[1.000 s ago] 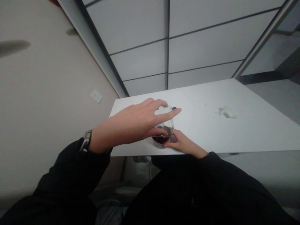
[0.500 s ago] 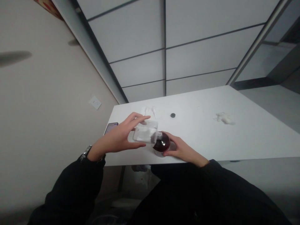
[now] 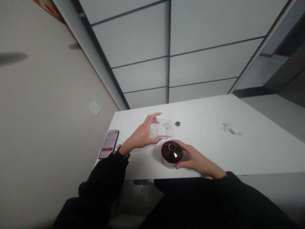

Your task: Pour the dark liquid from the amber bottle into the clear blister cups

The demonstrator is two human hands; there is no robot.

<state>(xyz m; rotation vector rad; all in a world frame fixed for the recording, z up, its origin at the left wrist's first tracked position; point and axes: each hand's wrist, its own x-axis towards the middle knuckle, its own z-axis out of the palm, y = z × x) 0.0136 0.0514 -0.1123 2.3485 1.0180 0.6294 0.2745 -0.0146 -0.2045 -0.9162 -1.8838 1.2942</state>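
Note:
My right hand (image 3: pixel 193 158) is cupped around a dark red glass vessel (image 3: pixel 171 152), its fingers on the near right side. The vessel stands on the table with a round silver-rimmed opening facing up, and a pale base shows beneath it. My left hand (image 3: pixel 140 135) grips a clear square plastic container (image 3: pixel 164 128) by its left side, thumb below and fingers above. That container sits low over the table, a short way behind the red vessel and apart from it. Its contents are hard to make out.
The white table (image 3: pixel 205 114) has a small black disc (image 3: pixel 177 123) just past the clear container. A phone (image 3: pixel 109 144) lies near the left edge, and a crumpled white tissue (image 3: pixel 231 128) lies to the right. A wall with a socket (image 3: pixel 94 108) runs along the left.
The clear container has come apart from the neck of the red vessel and moved back and left in my left hand. The red vessel now stands upright, its opening facing up.

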